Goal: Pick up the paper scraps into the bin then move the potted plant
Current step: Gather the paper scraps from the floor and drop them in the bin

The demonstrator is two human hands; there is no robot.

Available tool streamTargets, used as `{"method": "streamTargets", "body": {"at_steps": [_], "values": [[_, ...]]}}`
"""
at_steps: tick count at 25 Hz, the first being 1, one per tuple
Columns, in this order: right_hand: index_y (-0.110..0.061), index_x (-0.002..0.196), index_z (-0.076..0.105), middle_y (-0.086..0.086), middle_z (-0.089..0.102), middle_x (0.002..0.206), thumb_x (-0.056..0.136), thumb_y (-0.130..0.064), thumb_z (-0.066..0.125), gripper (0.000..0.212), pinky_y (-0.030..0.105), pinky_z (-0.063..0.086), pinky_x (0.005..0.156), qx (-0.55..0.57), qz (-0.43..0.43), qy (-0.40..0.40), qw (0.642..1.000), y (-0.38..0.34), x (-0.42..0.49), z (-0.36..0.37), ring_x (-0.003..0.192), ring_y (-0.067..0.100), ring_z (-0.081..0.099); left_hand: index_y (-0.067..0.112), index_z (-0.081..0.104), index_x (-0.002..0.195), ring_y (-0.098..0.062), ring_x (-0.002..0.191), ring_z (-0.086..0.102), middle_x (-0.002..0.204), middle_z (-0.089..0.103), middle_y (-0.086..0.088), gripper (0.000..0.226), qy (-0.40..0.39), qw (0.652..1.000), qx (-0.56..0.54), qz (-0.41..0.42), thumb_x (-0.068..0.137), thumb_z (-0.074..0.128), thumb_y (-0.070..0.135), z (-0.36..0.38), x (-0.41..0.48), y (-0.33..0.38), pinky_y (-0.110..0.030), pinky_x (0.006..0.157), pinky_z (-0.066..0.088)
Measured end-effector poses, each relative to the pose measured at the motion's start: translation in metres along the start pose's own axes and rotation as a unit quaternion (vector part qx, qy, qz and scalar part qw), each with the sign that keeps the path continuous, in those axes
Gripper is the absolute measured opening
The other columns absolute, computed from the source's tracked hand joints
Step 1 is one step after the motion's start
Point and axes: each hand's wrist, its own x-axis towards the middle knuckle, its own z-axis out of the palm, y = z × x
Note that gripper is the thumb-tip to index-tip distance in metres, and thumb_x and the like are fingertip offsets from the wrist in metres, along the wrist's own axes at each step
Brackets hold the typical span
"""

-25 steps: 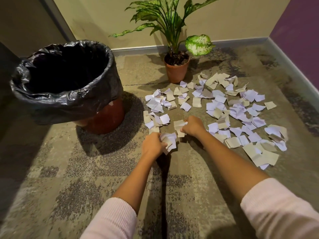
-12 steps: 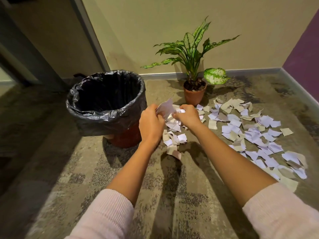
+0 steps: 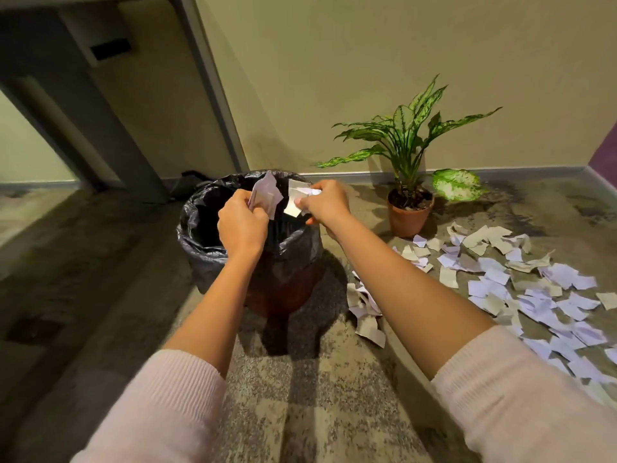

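Both my hands hover over the mouth of the bin (image 3: 200, 248), a brown tub lined with a black plastic bag. My left hand (image 3: 241, 225) grips a bunch of white paper scraps (image 3: 267, 195) above the opening. My right hand (image 3: 325, 203) pinches a few more paper scraps (image 3: 297, 198) beside them. Several loose white and beige scraps (image 3: 521, 282) lie scattered on the carpet at the right. A small pile of scraps (image 3: 365, 312) lies near the bin's foot. The potted plant (image 3: 410, 212), green-leaved in a terracotta pot, stands by the wall behind the scraps.
The floor is mottled grey-brown carpet (image 3: 310, 389). A beige wall with a grey skirting board (image 3: 367, 177) runs behind the bin and plant. A dark door frame (image 3: 100, 135) stands at the left. A purple wall (image 3: 606, 152) edges the far right.
Both hands lifted handfuls of scraps off the carpet and carried them left and up, from the floor to above the bin's opening. The view swung left toward the bin.
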Motion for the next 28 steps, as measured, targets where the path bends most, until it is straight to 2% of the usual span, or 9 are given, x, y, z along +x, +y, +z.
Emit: {"method": "streamTargets", "body": {"at_steps": [4, 7, 9, 12, 15, 17, 21, 25, 28], "values": [[-0.003, 0.131, 0.050, 0.016, 0.058, 0.130, 0.071, -0.020, 0.083, 0.070, 0.046, 0.055, 0.088, -0.055, -0.014, -0.035, 0.998, -0.012, 0.009, 0.022, 0.111, 0.032, 0.062, 0.012, 0.064, 0.113, -0.036, 0.102, 0.061, 0.107, 0.068, -0.013, 0.031, -0.029, 0.998, 0.045, -0.020, 0.087, 0.059, 0.027, 0.006, 0.014, -0.013, -0.041, 0.077, 0.049], [-0.010, 0.140, 0.042, 0.012, 0.054, 0.137, 0.076, -0.022, 0.079, 0.075, 0.043, 0.048, 0.101, -0.061, -0.042, -0.060, 0.995, -0.013, 0.014, 0.027, 0.123, 0.029, 0.054, 0.011, 0.057, 0.128, -0.035, 0.118, 0.054, 0.123, 0.064, -0.011, 0.048, -0.024, 0.997, 0.072, -0.021, 0.086, 0.066, 0.033, 0.015, 0.018, -0.013, -0.047, 0.093, 0.043], [-0.015, 0.135, 0.050, 0.009, 0.060, 0.130, 0.080, -0.020, 0.075, 0.061, 0.040, 0.047, 0.102, -0.045, -0.066, -0.043, 0.996, -0.010, 0.018, 0.025, 0.120, 0.025, 0.056, 0.013, 0.053, 0.135, -0.033, 0.125, 0.049, 0.131, 0.060, -0.009, 0.052, -0.011, 0.997, 0.076, -0.015, 0.088, 0.064, 0.033, 0.021, 0.017, -0.008, -0.048, 0.100, 0.037], [-0.018, 0.113, 0.065, 0.005, 0.069, 0.108, 0.081, -0.016, 0.072, 0.033, 0.042, 0.055, 0.091, -0.006, -0.073, 0.015, 0.997, 0.006, 0.025, 0.009, 0.101, 0.024, 0.066, 0.017, 0.056, 0.132, -0.029, 0.123, 0.050, 0.131, 0.060, -0.005, 0.044, 0.015, 0.999, 0.043, 0.024, 0.090, 0.061, 0.031, 0.032, 0.009, 0.009, -0.046, 0.099, 0.037], [-0.022, 0.093, 0.065, 0.005, 0.070, 0.099, 0.082, -0.012, 0.069, 0.016, 0.045, 0.058, 0.083, 0.023, -0.057, 0.054, 0.997, 0.036, 0.028, -0.019, 0.092, 0.024, 0.067, 0.021, 0.063, 0.120, -0.023, 0.112, 0.054, 0.120, 0.063, 0.001, 0.031, 0.033, 0.989, -0.030, 0.141, 0.089, 0.057, 0.024, 0.052, -0.012, 0.033, -0.040, 0.093, 0.041], [-0.022, 0.092, 0.066, 0.006, 0.070, 0.098, 0.081, -0.011, 0.069, 0.016, 0.044, 0.058, 0.083, 0.022, -0.041, 0.073, 0.996, 0.056, 0.026, -0.045, 0.091, 0.024, 0.067, 0.023, 0.065, 0.113, -0.018, 0.103, 0.055, 0.111, 0.064, 0.004, 0.027, 0.025, 0.974, -0.076, 0.213, 0.088, 0.056, 0.019, 0.071, -0.031, 0.049, -0.036, 0.089, 0.043], [-0.017, 0.097, 0.069, 0.004, 0.070, 0.097, 0.083, -0.011, 0.067, 0.016, 0.032, 0.055, 0.081, -0.019, 0.008, 0.101, 0.995, 0.108, 0.018, -0.105, 0.090, 0.020, 0.066, 0.020, 0.067, 0.105, -0.013, 0.096, 0.060, 0.103, 0.064, 0.005, 0.020, -0.074, 0.956, -0.149, 0.240, 0.088, 0.059, 0.014, 0.121, -0.079, 0.071, -0.035, 0.085, 0.050], [-0.022, 0.084, 0.068, 0.008, 0.072, 0.103, 0.078, -0.007, 0.067, 0.016, 0.043, 0.057, 0.087, -0.026, 0.092, 0.134, 0.986, 0.180, 0.005, -0.159, 0.097, 0.027, 0.067, 0.020, 0.069, 0.099, -0.014, 0.087, 0.063, 0.098, 0.068, 0.004, 0.014, -0.233, 0.941, -0.129, 0.210, 0.087, 0.062, 0.019, 0.184, -0.154, 0.064, -0.035, 0.077, 0.052], [-0.015, 0.093, 0.071, 0.010, 0.070, 0.100, 0.081, -0.006, 0.067, 0.015, 0.042, 0.058, 0.083, -0.055, 0.145, 0.143, 0.978, 0.227, -0.012, -0.194, 0.091, 0.027, 0.067, 0.022, 0.069, 0.100, -0.012, 0.084, 0.062, 0.099, 0.070, 0.006, 0.013, -0.331, 0.919, -0.086, 0.197, 0.089, 0.063, 0.026, 0.218, -0.205, 0.058, -0.032, 0.073, 0.051]]}}
